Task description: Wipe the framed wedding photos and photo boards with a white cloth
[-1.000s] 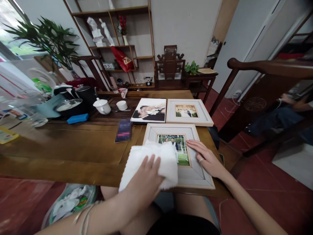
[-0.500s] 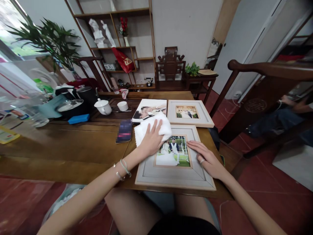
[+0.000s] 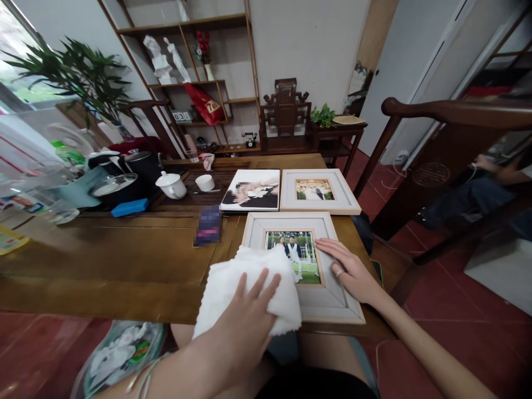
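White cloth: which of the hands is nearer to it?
Left. The left hand presses flat on the white cloth; the right hand rests on the picture frame's right side, clear of the cloth.

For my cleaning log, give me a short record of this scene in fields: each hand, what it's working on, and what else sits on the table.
Left hand: open, flat on white cloth, pressing it onto near picture frame, lower left.
Right hand: open, flat on the frame's right border; ring on one finger.
Frame position: lies flat at near edge of table, photo partly under cloth.
Behind: second framed photo and unframed print, side by side.
Left of those: white teapot, white cup.
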`<state>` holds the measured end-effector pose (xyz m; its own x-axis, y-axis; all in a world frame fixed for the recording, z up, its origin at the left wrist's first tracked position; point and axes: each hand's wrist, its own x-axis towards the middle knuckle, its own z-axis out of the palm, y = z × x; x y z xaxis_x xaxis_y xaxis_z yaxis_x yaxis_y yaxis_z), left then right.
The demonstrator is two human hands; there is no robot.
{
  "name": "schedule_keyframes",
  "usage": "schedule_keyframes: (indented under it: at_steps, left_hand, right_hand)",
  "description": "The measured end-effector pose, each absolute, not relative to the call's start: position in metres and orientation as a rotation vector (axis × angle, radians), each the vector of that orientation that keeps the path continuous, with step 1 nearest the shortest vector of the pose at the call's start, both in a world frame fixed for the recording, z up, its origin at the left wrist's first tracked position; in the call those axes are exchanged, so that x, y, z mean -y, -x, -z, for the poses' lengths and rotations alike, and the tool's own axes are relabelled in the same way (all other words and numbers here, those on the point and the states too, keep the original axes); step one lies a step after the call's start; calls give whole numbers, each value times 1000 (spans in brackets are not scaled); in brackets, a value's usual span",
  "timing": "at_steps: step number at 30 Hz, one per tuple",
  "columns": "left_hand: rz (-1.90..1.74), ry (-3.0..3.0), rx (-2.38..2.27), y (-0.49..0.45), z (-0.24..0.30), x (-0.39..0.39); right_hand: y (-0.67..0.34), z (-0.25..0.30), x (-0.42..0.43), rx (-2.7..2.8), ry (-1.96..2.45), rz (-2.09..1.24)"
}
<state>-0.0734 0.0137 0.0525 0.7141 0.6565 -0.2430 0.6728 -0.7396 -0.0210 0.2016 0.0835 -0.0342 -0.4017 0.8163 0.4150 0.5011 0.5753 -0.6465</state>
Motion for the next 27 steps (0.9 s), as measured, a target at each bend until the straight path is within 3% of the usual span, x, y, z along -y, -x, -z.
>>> schedule_keyframes:
  at_steps: [10, 18, 27]
  left_hand:
    - [14, -2978, -1427, 70, -18, -91]
    - [-13, -2965, -1008, 11, -26, -45]
    - [18, -3013, -1128, 3, -20, -34]
  right_hand:
    - [-199, 36, -84, 2092, 1050, -525]
    - [-201, 41, -86, 2103, 1020, -524]
    - [-202, 41, -86, 2136, 1025, -534]
